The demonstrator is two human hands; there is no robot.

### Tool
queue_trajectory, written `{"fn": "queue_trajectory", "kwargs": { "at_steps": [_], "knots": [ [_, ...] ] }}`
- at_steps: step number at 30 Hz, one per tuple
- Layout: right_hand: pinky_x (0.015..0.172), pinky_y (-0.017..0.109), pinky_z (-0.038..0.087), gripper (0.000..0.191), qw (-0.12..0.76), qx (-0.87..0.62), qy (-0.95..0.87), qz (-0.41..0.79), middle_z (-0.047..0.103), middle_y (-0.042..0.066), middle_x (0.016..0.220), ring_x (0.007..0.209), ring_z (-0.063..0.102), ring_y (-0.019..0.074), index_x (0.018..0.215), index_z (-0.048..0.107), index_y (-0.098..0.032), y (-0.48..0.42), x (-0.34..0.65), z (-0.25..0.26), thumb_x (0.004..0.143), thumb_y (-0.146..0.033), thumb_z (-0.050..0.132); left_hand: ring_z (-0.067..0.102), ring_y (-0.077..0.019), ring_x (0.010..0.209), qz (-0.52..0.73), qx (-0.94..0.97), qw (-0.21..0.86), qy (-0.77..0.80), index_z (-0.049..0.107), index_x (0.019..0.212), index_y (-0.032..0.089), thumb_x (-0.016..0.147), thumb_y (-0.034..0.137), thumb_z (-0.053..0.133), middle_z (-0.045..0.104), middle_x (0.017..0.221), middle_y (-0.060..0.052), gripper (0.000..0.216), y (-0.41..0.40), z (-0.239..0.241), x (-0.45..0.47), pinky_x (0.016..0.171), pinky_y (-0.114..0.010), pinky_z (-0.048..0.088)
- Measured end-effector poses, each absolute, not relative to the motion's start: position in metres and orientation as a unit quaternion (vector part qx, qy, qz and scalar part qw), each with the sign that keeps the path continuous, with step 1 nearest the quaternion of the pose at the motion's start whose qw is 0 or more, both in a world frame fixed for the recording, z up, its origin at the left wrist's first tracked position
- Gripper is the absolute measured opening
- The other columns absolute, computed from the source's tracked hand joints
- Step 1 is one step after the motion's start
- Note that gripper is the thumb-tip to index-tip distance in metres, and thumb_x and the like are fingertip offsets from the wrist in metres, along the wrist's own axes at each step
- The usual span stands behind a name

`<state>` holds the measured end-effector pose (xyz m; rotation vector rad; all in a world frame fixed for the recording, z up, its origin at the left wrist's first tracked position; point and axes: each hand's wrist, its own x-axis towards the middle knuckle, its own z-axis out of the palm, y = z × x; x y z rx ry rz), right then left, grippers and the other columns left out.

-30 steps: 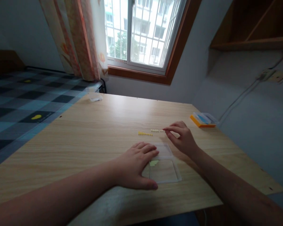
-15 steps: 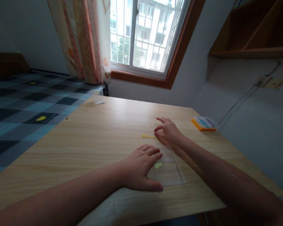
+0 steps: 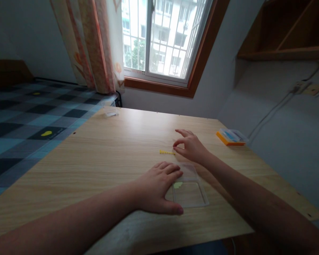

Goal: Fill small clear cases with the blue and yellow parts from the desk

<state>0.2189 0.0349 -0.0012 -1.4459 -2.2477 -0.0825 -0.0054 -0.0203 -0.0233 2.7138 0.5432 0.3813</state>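
My left hand lies with fingers spread over the left side of a clear plastic box whose lid is folded back. Inside the box, near the fingers, is a small pale green piece. Just beyond the box runs a short line of tiny yellow pieces on the table. At the right end of that line, my right hand has thumb and index finger pinched together, the other fingers raised. Whatever the pinch holds is too small to make out.
The wooden table fills the middle. An orange case with a clear lid sits by the right wall, and a clear container at the far left corner. A checkered bed borders the left side.
Both hands stay nearly in place; the right thumb and index finger remain pinched at the end of the yellow line. The view has shifted slightly.
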Motion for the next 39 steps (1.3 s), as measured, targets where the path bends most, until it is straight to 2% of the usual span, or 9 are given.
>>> {"fn": "queue_trajectory", "kwargs": {
  "at_steps": [3,5,10,14,22,28,32,39],
  "knots": [
    [0.114,0.052,0.039,0.007,0.283,-0.477,-0.831,-0.041,0.059,0.01,0.142,0.133,0.052,0.0298,0.086,0.08,-0.024,0.003,0.231,0.022,0.085,-0.023,0.074,0.047,-0.0396,0.138,0.135,0.957,0.174,0.188,0.052,0.147,0.013,0.076,0.074,0.071,0.053,0.148,-0.019,0.095,-0.021,-0.023,-0.006,0.12,-0.053,0.03],
    [0.108,0.048,0.044,0.009,0.305,-0.435,-0.847,-0.023,0.066,0.007,0.13,0.122,0.059,0.0256,0.086,0.078,-0.025,-0.023,0.24,0.038,0.09,-0.024,0.07,0.047,-0.0388,0.138,0.138,0.957,0.177,0.186,0.052,0.146,0.015,0.078,0.073,0.069,0.054,0.148,-0.018,0.091,-0.021,-0.023,-0.006,0.12,-0.053,0.03],
    [0.086,0.029,0.051,0.008,0.243,-0.336,-0.896,0.159,0.071,0.004,0.101,0.095,0.064,0.0154,0.094,0.076,-0.022,-0.072,0.252,0.051,0.094,-0.021,0.067,0.048,-0.0392,0.137,0.136,0.956,0.183,0.185,0.053,0.146,0.016,0.078,0.073,0.068,0.055,0.147,-0.018,0.09,-0.021,-0.023,-0.007,0.119,-0.054,0.031],
    [0.079,0.025,0.049,0.012,0.178,-0.306,-0.901,0.25,0.07,0.004,0.091,0.085,0.064,0.0129,0.095,0.076,-0.019,-0.076,0.248,0.035,0.094,-0.016,0.065,0.047,-0.0394,0.137,0.126,0.957,0.183,0.187,0.053,0.146,0.016,0.078,0.074,0.068,0.054,0.147,-0.018,0.091,-0.021,-0.022,-0.006,0.119,-0.055,0.03],
    [0.075,0.026,0.041,0.013,0.113,-0.322,-0.923,0.18,0.065,0.001,0.082,0.079,0.057,0.0133,0.089,0.074,-0.02,-0.071,0.241,0.009,0.092,-0.015,0.063,0.048,-0.0393,0.136,0.115,0.956,0.192,0.19,0.052,0.146,0.016,0.078,0.073,0.069,0.055,0.146,-0.017,0.09,-0.021,-0.018,-0.006,0.119,-0.055,0.031],
    [0.08,0.029,0.041,0.015,0.137,-0.315,-0.93,0.134,0.066,0.002,0.085,0.082,0.057,0.0149,0.094,0.074,-0.021,-0.071,0.242,-0.001,0.093,-0.016,0.06,0.048,-0.039,0.136,0.108,0.957,0.189,0.194,0.052,0.146,0.016,0.078,0.072,0.069,0.055,0.145,-0.017,0.09,-0.021,-0.017,-0.006,0.12,-0.055,0.031],
    [0.077,0.029,0.041,0.016,0.147,-0.314,-0.93,0.126,0.065,0.002,0.084,0.08,0.056,0.0151,0.1,0.075,-0.021,-0.07,0.248,0.004,0.095,-0.017,0.06,0.047,-0.0396,0.137,0.103,0.957,0.19,0.195,0.052,0.147,0.015,0.078,0.073,0.068,0.054,0.147,-0.019,0.091,-0.021,-0.015,-0.006,0.12,-0.056,0.03],
    [0.075,0.029,0.04,0.018,0.132,-0.301,-0.935,0.134,0.063,0.002,0.078,0.075,0.054,0.0146,0.093,0.076,-0.021,-0.069,0.251,0.006,0.091,-0.014,0.06,0.048,-0.0407,0.136,0.102,0.955,0.194,0.199,0.053,0.146,0.017,0.076,0.076,0.069,0.054,0.147,-0.018,0.093,-0.021,-0.013,-0.004,0.119,-0.057,0.031]
  ]
}}
